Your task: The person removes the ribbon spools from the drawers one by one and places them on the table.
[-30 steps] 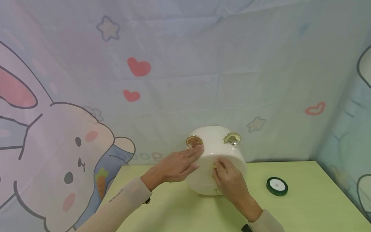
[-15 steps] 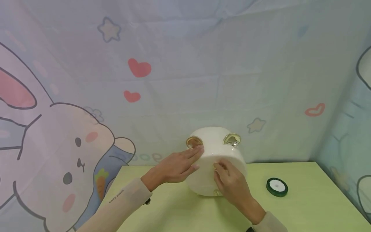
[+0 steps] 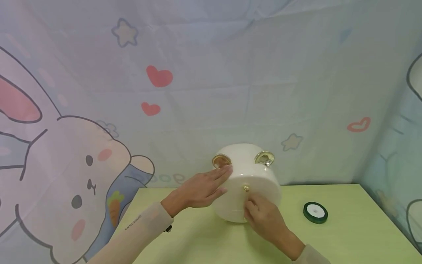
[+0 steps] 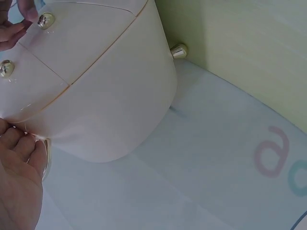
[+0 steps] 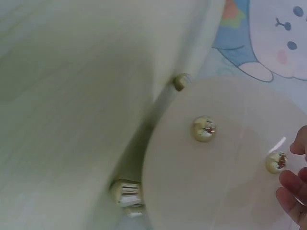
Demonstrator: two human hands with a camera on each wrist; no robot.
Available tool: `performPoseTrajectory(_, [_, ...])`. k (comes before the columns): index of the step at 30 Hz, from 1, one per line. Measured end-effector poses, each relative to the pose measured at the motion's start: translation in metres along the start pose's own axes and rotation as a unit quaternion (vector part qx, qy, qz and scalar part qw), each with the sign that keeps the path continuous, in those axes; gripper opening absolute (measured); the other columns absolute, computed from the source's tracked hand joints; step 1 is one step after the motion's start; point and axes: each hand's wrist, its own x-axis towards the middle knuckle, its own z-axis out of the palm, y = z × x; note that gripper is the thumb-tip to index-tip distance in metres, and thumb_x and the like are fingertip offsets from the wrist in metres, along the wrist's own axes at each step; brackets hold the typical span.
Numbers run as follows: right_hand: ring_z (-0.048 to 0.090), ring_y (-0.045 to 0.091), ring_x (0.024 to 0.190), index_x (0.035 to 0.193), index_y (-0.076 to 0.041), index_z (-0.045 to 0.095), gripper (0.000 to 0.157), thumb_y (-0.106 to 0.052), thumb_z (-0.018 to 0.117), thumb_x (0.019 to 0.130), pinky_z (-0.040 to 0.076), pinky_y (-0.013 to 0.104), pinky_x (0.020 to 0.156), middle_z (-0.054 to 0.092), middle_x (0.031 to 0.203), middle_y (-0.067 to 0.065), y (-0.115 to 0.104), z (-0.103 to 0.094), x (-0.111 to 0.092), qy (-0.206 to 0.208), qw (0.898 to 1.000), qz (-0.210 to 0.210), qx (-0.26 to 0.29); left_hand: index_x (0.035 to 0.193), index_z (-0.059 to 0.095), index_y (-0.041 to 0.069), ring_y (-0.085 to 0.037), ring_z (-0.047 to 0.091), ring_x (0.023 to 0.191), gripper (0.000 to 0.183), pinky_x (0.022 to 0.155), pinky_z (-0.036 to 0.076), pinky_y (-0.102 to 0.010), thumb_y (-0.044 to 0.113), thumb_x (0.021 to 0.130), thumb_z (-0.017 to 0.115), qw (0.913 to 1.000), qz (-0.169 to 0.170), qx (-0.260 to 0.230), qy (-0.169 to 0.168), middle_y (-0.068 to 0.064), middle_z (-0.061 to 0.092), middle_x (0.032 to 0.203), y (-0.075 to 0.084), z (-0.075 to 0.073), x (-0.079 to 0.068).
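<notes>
A rounded white box (image 3: 242, 158) with two gold ear-shaped fittings and two drawer fronts stands on the table; it looks like a jewelry box. My left hand (image 3: 199, 189) lies with straight fingers against its upper left, beside the left gold ear (image 3: 221, 161). The upper gold knob (image 3: 245, 188) shows fully in the head view. Just below it, my right hand (image 3: 265, 218) has loosely bent fingers in front of the box and mostly covers the lower knob. In the right wrist view the fingers (image 5: 292, 184) are spread close to a knob (image 5: 277, 163), with nothing gripped.
A green-rimmed ribbon spool (image 3: 315, 212) lies on the pale green table (image 3: 349, 234) to the right of the box. Behind stands a printed fabric backdrop (image 3: 204, 121) with a rabbit, hearts and stars. Short gold feet (image 5: 127, 192) support the box.
My right hand has let go of the upper knob and dropped slightly lower. The left hand stays in place on the box, and both drawers look unmoved.
</notes>
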Motion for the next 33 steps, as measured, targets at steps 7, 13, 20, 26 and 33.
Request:
performPoseTrajectory(7, [0.065, 0.020, 0.078, 0.093, -0.005, 0.068, 0.032, -0.017, 0.041, 0.106, 0.056, 0.031, 0.068, 0.065, 0.097, 0.008, 0.003, 0.009, -0.014, -0.043, 0.999, -0.010, -0.021, 0.169, 0.018, 0.009, -0.023, 0.029, 0.162, 0.066, 0.124, 0.042, -0.043, 0.041, 0.114, 0.036, 1.0000, -0.001, 0.006, 0.000, -0.007, 0.021, 0.177, 0.000, 0.000, 0.000])
performPoseTrajectory(13, [0.064, 0.021, 0.080, 0.097, -0.002, 0.070, 0.024, -0.008, 0.046, 0.096, 0.056, 0.031, 0.070, 0.065, 0.099, 0.010, 0.004, 0.012, -0.016, -0.049, 0.998, -0.016, -0.033, 0.169, 0.018, 0.009, -0.023, 0.029, 0.163, 0.066, 0.124, 0.041, -0.043, 0.041, 0.114, 0.036, 1.0000, -0.003, 0.003, -0.001, -0.008, 0.020, 0.177, 0.001, 0.000, 0.000])
performPoseTrajectory(20, [0.064, 0.022, 0.080, 0.096, 0.000, 0.070, 0.029, -0.006, 0.042, 0.097, 0.056, 0.032, 0.070, 0.065, 0.097, 0.011, 0.000, 0.015, -0.014, -0.042, 0.998, -0.012, -0.054, 0.169, 0.018, 0.009, -0.023, 0.030, 0.162, 0.066, 0.124, 0.041, -0.043, 0.041, 0.114, 0.036, 1.0000, -0.005, -0.001, 0.001, -0.007, 0.021, 0.177, 0.001, 0.000, -0.001])
performPoseTrajectory(26, [0.064, 0.024, 0.079, 0.097, 0.004, 0.069, 0.038, -0.010, 0.035, 0.106, 0.057, 0.033, 0.069, 0.065, 0.096, 0.014, -0.002, 0.018, -0.015, -0.038, 0.997, -0.006, -0.066, 0.169, 0.019, 0.008, -0.023, 0.029, 0.163, 0.066, 0.125, 0.040, -0.043, 0.040, 0.114, 0.037, 1.0000, -0.001, 0.000, 0.004, -0.007, 0.021, 0.177, 0.001, 0.001, -0.001])
performPoseTrajectory(33, [0.067, 0.025, 0.080, 0.097, 0.005, 0.069, 0.040, -0.012, 0.034, 0.108, 0.060, 0.033, 0.071, 0.066, 0.097, 0.016, -0.002, 0.019, -0.015, -0.041, 0.997, -0.006, -0.071, 0.169, 0.020, 0.007, -0.024, 0.031, 0.162, 0.065, 0.124, 0.041, -0.043, 0.040, 0.114, 0.037, 1.0000, 0.002, 0.003, 0.007, -0.009, 0.022, 0.176, 0.002, -0.001, -0.001])
